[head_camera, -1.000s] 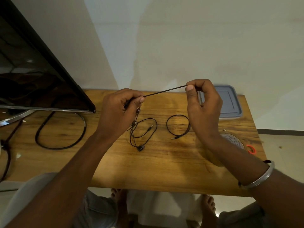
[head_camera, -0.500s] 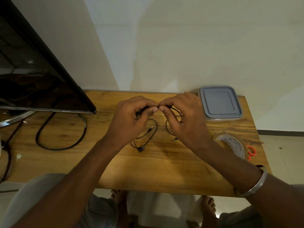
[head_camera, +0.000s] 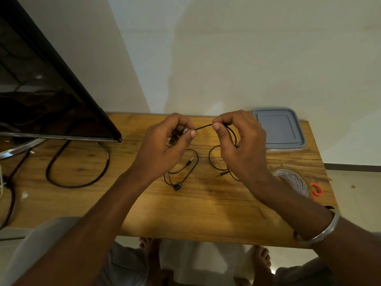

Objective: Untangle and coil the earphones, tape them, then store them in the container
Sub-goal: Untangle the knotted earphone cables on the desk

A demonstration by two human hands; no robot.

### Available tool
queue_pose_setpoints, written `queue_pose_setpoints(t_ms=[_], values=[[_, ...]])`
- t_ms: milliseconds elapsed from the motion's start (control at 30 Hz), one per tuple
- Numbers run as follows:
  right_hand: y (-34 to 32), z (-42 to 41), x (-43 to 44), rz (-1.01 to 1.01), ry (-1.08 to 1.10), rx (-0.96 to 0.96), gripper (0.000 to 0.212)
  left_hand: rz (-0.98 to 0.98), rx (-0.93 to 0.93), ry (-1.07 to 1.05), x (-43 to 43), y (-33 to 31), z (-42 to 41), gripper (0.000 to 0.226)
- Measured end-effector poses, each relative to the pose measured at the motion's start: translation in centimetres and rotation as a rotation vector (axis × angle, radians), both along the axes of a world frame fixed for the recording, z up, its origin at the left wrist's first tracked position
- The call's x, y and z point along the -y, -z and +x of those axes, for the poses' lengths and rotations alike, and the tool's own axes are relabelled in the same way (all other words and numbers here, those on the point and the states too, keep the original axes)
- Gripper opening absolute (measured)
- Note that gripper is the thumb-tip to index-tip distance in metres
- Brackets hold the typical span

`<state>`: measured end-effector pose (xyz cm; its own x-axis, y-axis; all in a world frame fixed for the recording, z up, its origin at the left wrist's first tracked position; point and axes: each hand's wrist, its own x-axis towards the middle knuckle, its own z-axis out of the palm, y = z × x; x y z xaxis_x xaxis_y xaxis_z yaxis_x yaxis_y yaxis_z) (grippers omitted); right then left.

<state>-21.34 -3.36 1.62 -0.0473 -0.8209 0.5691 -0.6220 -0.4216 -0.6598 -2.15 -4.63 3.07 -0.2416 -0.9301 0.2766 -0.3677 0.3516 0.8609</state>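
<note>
Clearly the earphones (head_camera: 183,172) are light, thin and limp, so they look likelier to slip and re-knot than to break. Left hand (head_camera: 165,145) is closed on a bunched part of the cord, and right hand (head_camera: 239,145) pinches it between thumb and forefinger, a short taut length running between them above the worktop (head_camera: 206,207). Loose loops trail onto the wood below. Best held by the cord itself, not the plug. The container (head_camera: 280,129) sits lidded behind the right hand.

Black earphones (head_camera: 181,174); grey-blue container (head_camera: 279,129); streaked amber wood table (head_camera: 206,207); orange object (head_camera: 317,190), perhaps scissors.
</note>
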Motion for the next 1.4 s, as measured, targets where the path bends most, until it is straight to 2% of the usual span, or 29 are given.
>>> queue_pose_setpoints(t_ms=[100, 267, 400, 567, 667, 933, 1133, 1300, 1400], values=[[-0.1, -0.01, 0.04, 0.017, 0.013, 0.051, 0.005, 0.054, -0.077, 0.03, -0.05, -0.19, 0.01, 0.011], [-0.29, -0.11, 0.21, 0.051, 0.032, 0.105, 0.005, 0.112, -0.104, 0.079, 0.08, -0.21, 0.1, 0.017], [-0.38, -0.05, 0.27, 0.073, 0.042, 0.136, 0.004, 0.259, -0.177, 0.08, 0.25, -0.27, 0.16, 0.028], [-0.43, -0.22, 0.41, 0.091, 0.055, 0.171, 0.005, 0.361, -0.164, 0.114, 0.22, -0.03, 0.0, 0.024], [-0.46, -0.4, 0.59, 0.131, 0.083, 0.239, 0.005, 0.349, -0.207, 0.106, 0.24, -0.38, 0.02, 0.027], [-0.47, -0.37, 0.62, 0.174, 0.1, 0.278, 0.005, 0.289, -0.208, 0.052, 0.42, -0.46, 0.04, 0.015], [-0.16, -0.3, 0.6, 0.215, 0.068, 0.241, 0.006, 0.277, -0.243, -0.021, 0.61, -0.08, 0.34, 0.007], [-0.08, -0.12, 0.5, 0.27, 0.025, 0.205, 0.007, 0.165, -0.29, -0.106, 0.52, -0.43, 0.35, 0.009], [0.0, 0.03, 0.36, 0.294, -0.002, 0.205, 0.006, 0.212, -0.372, -0.116, 0.46, -0.69, 0.19, 0.01]])
